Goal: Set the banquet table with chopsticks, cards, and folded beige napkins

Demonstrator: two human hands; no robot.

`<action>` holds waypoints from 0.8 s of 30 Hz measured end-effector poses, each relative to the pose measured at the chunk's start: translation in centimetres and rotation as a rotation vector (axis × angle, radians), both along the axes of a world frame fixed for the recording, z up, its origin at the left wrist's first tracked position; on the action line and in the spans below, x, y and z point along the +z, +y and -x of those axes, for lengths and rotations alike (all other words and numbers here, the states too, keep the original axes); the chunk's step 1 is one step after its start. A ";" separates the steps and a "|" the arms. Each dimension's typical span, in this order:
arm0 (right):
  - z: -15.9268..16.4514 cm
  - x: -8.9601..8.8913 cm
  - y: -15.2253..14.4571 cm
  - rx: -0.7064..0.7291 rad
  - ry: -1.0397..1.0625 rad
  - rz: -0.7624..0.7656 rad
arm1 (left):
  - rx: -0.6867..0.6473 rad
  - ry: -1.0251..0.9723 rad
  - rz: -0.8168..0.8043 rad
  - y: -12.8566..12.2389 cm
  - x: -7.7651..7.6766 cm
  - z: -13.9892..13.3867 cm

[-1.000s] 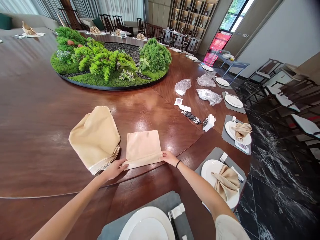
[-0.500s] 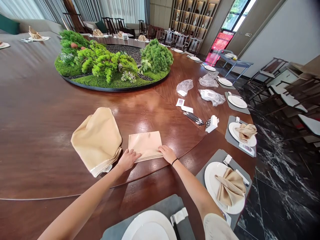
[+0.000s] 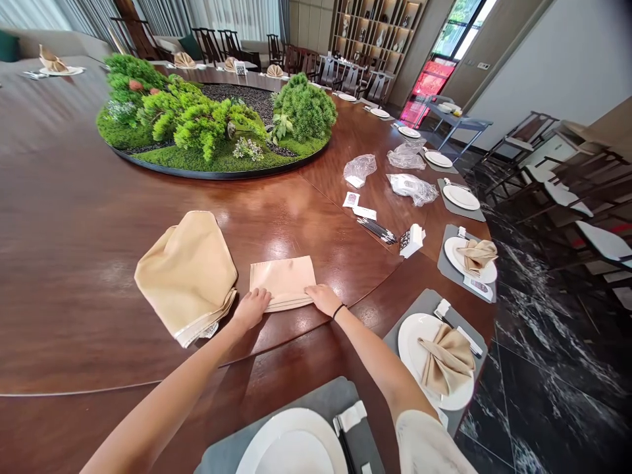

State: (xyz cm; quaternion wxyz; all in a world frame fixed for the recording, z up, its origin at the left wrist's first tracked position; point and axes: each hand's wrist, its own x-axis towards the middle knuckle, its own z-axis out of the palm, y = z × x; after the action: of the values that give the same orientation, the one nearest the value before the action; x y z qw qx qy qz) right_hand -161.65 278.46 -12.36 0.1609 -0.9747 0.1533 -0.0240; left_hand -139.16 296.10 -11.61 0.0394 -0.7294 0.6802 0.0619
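A folded beige cloth napkin (image 3: 282, 276) lies flat on the wooden table, with a few narrow layered folds along its near edge. At that edge's left end, my left hand (image 3: 253, 308) has its fingers closed on the cloth. The right end is pinched by my right hand (image 3: 324, 299), which wears a dark band at the wrist. My fingertips partly hide both near corners. Left of this napkin rests a stack of larger beige napkins (image 3: 187, 273), apart from my left hand.
Nearest me is a white plate (image 3: 293, 444) on a grey placemat (image 3: 340, 392). To the right, a plate bears a fanned napkin (image 3: 449, 359). Chopsticks (image 3: 377, 230), a white card box (image 3: 412, 241) and plastic bags (image 3: 413, 188) lie beyond. A green miniature garden (image 3: 212, 128) fills the table's middle.
The napkin's near edge has been gathered slightly further, and its flat part looks shorter. Both hands have moved a little away from me with that edge. The view has shifted slightly.
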 end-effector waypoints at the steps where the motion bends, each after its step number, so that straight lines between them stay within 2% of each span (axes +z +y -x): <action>1: 0.6 -0.3 -0.5 -0.061 -0.012 -0.083 | 0.016 0.069 0.005 0.6 0.1 -0.7; 3: 2.1 -1.0 -1.2 -0.169 -0.051 -0.314 | 0.055 0.307 -0.007 2.1 0.3 -2.2; 6: 4.0 -2.0 -0.9 -0.208 -0.061 -0.733 | 0.198 0.773 -0.094 4.2 0.0 -3.7; 8: 4.6 -2.2 -0.6 -0.232 -0.051 -0.875 | 0.303 0.974 -0.140 5.0 -0.3 -4.2; 9: 4.5 -2.1 -0.4 -0.250 -0.061 -0.864 | 0.335 1.002 -0.137 5.1 -0.4 -4.2; 11: 3.8 -1.8 -0.4 -0.267 -0.120 -0.692 | 0.337 0.903 -0.082 4.8 -0.4 -4.1; 15: 1.6 -1.8 -0.7 -0.164 -0.146 -0.174 | 0.170 0.343 0.048 3.2 0.4 -2.0; 17: 0.9 -2.3 -0.8 -0.098 -0.095 -0.013 | 0.074 0.095 0.051 2.5 0.6 -0.3; 20: 0.8 -3.1 -0.6 -0.052 -0.071 0.097 | 0.001 -0.070 0.020 1.9 0.1 1.6; 24: 1.3 -3.7 -0.4 -0.040 -0.097 0.106 | 0.014 -0.004 0.015 1.9 -0.7 0.6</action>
State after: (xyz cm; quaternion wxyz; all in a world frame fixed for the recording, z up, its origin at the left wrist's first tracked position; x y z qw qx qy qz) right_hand -162.98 278.07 -16.10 0.1156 -0.9763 0.1633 -0.0827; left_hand -139.79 298.02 -12.31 0.0348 -0.7346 0.6753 0.0554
